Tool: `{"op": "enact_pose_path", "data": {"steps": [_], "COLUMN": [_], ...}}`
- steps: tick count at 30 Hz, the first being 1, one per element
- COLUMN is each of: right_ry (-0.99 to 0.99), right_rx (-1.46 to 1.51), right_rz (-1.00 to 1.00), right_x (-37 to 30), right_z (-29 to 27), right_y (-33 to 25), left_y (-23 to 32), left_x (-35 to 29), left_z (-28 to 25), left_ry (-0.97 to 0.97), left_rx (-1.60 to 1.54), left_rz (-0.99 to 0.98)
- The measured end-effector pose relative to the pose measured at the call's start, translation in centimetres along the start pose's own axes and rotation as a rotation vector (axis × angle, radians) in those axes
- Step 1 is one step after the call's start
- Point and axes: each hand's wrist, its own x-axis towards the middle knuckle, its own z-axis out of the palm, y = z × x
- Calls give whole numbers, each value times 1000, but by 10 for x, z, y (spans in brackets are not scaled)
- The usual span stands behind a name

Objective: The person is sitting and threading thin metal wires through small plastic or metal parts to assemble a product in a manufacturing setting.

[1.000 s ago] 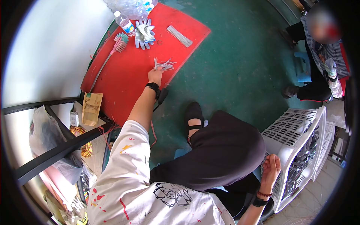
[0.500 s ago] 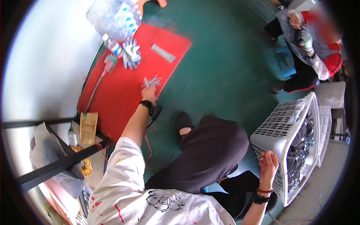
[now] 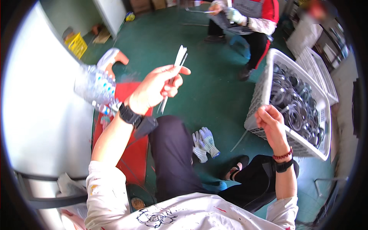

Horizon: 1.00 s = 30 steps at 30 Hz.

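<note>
we are looking down past our own two bare hands. our left hand (image 3: 153, 86), raised in front of us, is clamped on a small bundle of thin white strips (image 3: 179, 56); the strips stick out above the thumb and forefinger, and their lower ends show below the curled fingers. a black band with a black device (image 3: 138, 120) wraps that wrist. our right hand (image 3: 271, 120) is well apart from the left one, its fingers curled together; we cannot tell whether anything is tucked inside them. a red bead bracelet (image 3: 283, 156) and a black wristband (image 3: 284, 166) circle its wrist.

just beyond the right hand and to its right, a pale plastic crate (image 3: 255, 103) holds a heap of dark coiled loops (image 3: 295, 99); we cannot tell whether the hand touches its rim. between the hands and lower down, a pair of striped gloves (image 3: 207, 142) lies on the green floor (image 3: 214, 96). below the left hand, partly behind our forearm, is a red mat (image 3: 132, 166). clear bottles (image 3: 94, 82) are clustered to the left of that hand. well beyond both hands, another person (image 3: 258, 25) in a striped apron sits with a gloved hand raised.
</note>
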Motion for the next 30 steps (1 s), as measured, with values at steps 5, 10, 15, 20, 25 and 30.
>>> {"op": "enact_pose_path", "data": {"steps": [5,10,15,20,25,30], "right_ry": [-45,9,134,194,203,211], "right_rx": [148,197,151,108,68,-14], "right_rz": [-66,-41,-8,-13,17,41], "right_x": [-8,-10,-13,-9,-9,-11], "right_z": [-10,-30,-53,-54,-52,-46], "right_y": [-23,-8,13,23,30,37], "left_y": [-24,-89,-145,-164,-170,-174], "left_x": [28,51,77,82,82,74], "left_z": [119,180,205,203,201,200], "left_ry": [-177,-195,-197,-170,-183,-162], "left_rx": [12,134,380,264,267,286], "left_rz": [-108,-128,-19,-37,-92,-98]}}
